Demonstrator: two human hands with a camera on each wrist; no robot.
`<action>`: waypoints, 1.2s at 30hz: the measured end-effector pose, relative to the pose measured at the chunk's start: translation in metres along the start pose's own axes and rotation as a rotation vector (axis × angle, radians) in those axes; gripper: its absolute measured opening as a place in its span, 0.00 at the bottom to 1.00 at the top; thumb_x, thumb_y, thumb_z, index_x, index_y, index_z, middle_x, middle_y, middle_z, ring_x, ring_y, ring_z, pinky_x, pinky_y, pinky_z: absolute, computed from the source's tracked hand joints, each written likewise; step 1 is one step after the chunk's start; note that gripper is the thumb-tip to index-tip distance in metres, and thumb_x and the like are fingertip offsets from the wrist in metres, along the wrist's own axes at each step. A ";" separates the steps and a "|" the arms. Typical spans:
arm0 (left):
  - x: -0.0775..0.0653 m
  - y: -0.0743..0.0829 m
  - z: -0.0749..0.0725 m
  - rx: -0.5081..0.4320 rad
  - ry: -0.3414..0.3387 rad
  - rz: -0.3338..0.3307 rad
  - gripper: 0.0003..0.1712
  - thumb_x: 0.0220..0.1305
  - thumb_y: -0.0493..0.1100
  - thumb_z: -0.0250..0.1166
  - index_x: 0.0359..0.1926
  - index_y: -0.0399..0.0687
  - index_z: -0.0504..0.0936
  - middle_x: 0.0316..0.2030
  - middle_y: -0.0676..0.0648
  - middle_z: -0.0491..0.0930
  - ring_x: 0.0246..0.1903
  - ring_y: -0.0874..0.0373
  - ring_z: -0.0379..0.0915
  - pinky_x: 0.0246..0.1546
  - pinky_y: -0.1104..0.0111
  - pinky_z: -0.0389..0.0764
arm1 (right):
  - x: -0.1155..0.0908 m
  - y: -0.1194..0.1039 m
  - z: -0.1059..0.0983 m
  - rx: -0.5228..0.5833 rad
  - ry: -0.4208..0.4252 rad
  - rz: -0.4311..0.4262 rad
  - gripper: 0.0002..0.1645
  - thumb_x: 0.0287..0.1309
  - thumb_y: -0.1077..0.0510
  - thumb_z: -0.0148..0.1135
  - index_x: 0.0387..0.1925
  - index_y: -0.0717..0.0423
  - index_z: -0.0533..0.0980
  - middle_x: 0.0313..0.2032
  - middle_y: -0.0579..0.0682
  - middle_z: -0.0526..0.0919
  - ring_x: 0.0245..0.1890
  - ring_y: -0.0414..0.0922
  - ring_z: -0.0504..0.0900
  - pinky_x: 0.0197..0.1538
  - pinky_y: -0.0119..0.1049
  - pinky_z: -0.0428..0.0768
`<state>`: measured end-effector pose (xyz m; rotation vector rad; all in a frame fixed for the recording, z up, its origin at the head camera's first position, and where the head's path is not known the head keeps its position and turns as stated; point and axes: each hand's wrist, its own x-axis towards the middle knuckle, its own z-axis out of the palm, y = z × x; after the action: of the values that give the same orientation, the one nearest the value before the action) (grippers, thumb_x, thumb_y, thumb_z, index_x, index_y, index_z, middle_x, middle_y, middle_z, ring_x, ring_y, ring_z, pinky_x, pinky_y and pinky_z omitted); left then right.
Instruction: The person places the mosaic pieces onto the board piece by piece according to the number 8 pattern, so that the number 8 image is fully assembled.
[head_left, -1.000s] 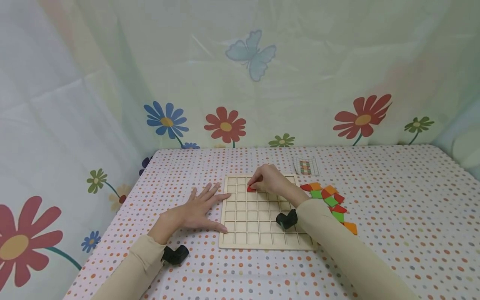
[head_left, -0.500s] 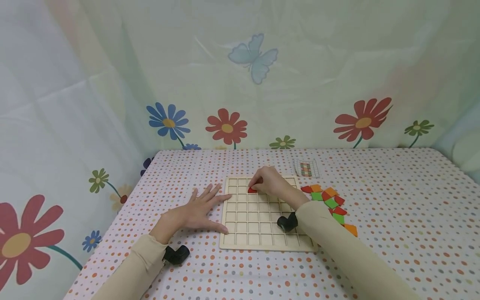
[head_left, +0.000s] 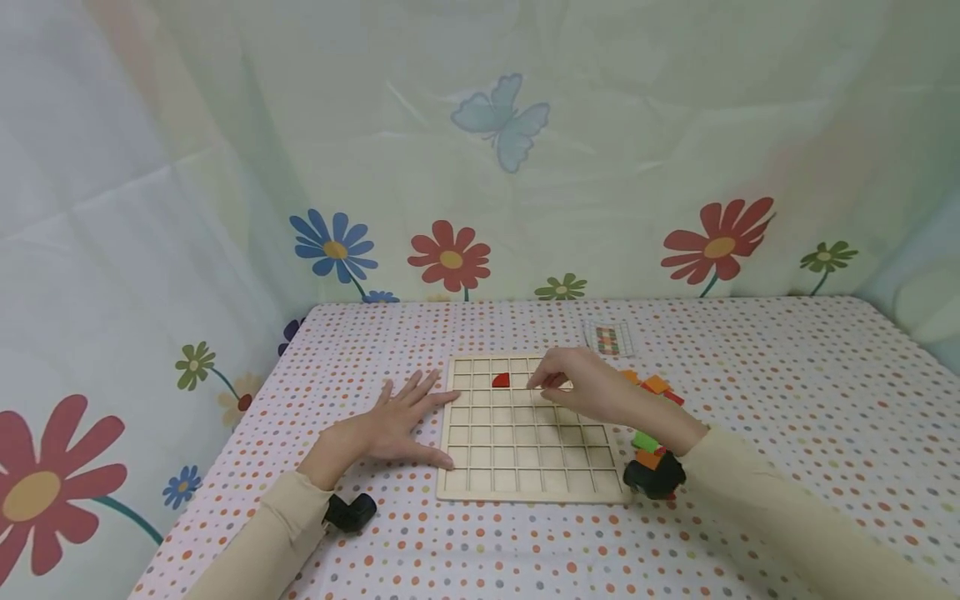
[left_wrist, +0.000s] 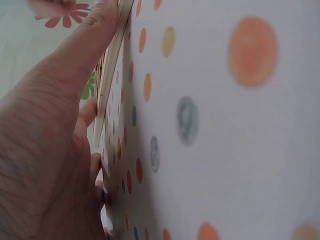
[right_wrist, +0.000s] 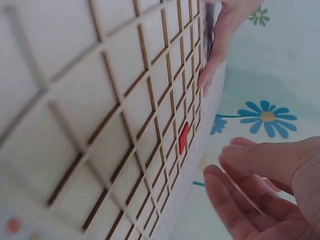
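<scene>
A wooden grid board (head_left: 525, 433) lies on the dotted tablecloth. One red quarter-round tile (head_left: 501, 381) sits in a cell of its second row from the back; the right wrist view shows the same red tile (right_wrist: 183, 138) between the grid ridges. My left hand (head_left: 397, 425) lies spread on the cloth at the board's left side, thumb and index finger touching its edge. Above the board's right half hovers my right hand (head_left: 588, 387), fingers loosely bent and thumb apart from them, nothing between (right_wrist: 265, 185). Its wrist and forearm hide part of the loose tiles.
Right of the board lie several loose tiles, among them an orange tile (head_left: 657, 384) and a green tile (head_left: 645, 442). Behind the board's right corner is a small pattern card (head_left: 609, 339). A flowered curtain (head_left: 637, 167) hangs behind the table.
My right hand has let go of the red tile, which stays in its cell, and has moved right, toward the loose tiles. The left hand keeps its place.
</scene>
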<state>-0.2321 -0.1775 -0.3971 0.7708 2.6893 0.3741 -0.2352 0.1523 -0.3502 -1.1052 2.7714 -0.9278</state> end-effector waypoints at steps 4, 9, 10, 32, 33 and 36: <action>-0.002 -0.003 0.000 -0.008 -0.003 -0.003 0.59 0.58 0.77 0.68 0.84 0.68 0.54 0.85 0.46 0.33 0.82 0.43 0.24 0.76 0.36 0.27 | -0.031 -0.003 -0.014 -0.026 -0.040 0.028 0.09 0.62 0.72 0.69 0.40 0.57 0.87 0.39 0.48 0.86 0.40 0.43 0.85 0.44 0.37 0.86; -0.003 -0.005 0.000 -0.011 -0.008 -0.007 0.60 0.57 0.79 0.67 0.84 0.69 0.53 0.85 0.47 0.32 0.82 0.44 0.23 0.76 0.36 0.27 | -0.066 0.006 -0.022 -0.044 -0.071 0.104 0.10 0.61 0.70 0.71 0.39 0.53 0.87 0.39 0.43 0.86 0.38 0.39 0.82 0.39 0.35 0.85; -0.003 -0.005 0.000 -0.010 -0.005 -0.006 0.60 0.57 0.79 0.67 0.84 0.69 0.53 0.85 0.46 0.33 0.82 0.43 0.24 0.76 0.36 0.28 | -0.071 0.009 -0.023 -0.046 -0.077 0.127 0.10 0.61 0.70 0.72 0.38 0.52 0.88 0.38 0.43 0.85 0.36 0.39 0.82 0.38 0.34 0.84; 0.000 -0.002 0.000 -0.013 -0.006 0.015 0.60 0.58 0.77 0.69 0.84 0.67 0.53 0.85 0.45 0.33 0.82 0.42 0.24 0.76 0.34 0.28 | -0.113 0.025 -0.011 -0.163 -0.041 0.364 0.12 0.47 0.66 0.83 0.36 0.59 0.88 0.34 0.44 0.83 0.31 0.38 0.77 0.33 0.32 0.81; 0.000 -0.002 -0.001 -0.012 -0.005 0.016 0.60 0.58 0.77 0.69 0.84 0.67 0.53 0.85 0.45 0.33 0.82 0.42 0.24 0.76 0.34 0.29 | -0.113 0.024 -0.011 -0.158 -0.045 0.371 0.12 0.48 0.67 0.83 0.36 0.60 0.88 0.33 0.44 0.83 0.30 0.39 0.78 0.32 0.32 0.81; 0.000 -0.002 -0.001 -0.012 -0.007 0.021 0.60 0.58 0.76 0.69 0.84 0.67 0.53 0.85 0.45 0.34 0.82 0.42 0.23 0.76 0.34 0.28 | -0.111 0.023 -0.010 -0.138 -0.068 0.381 0.12 0.49 0.69 0.81 0.38 0.62 0.88 0.32 0.43 0.84 0.30 0.38 0.77 0.32 0.31 0.80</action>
<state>-0.2330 -0.1792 -0.3963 0.7956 2.6715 0.3915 -0.1684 0.2406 -0.3758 -0.5686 2.8733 -0.6508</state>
